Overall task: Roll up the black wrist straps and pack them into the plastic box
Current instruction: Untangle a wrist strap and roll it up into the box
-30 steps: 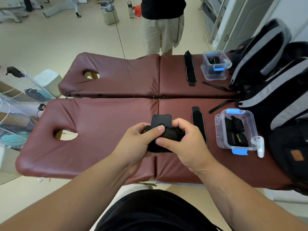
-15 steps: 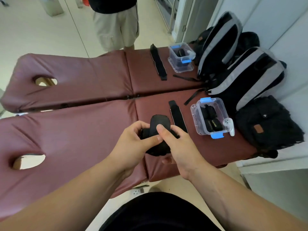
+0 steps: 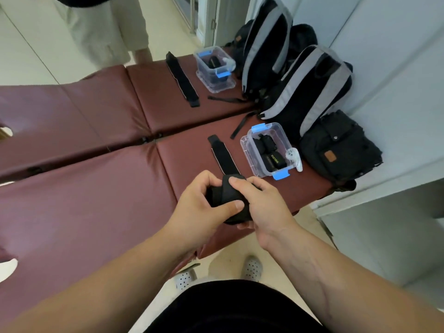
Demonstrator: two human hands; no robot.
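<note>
As they meet, left hand [image 3: 204, 200] and right hand [image 3: 264, 203], fingers [image 3: 242, 182] clenched round rolled strap [image 3: 223, 195]

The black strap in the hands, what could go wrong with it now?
1. Both the left hand and the right hand hold the rolled strap; a looser grip could let it unwind.
2. They hold it near the table edge, so a dropped roll might land on the floor.
3. The plastic box already holds packed straps, so a fat, loose roll may not fit.
</note>
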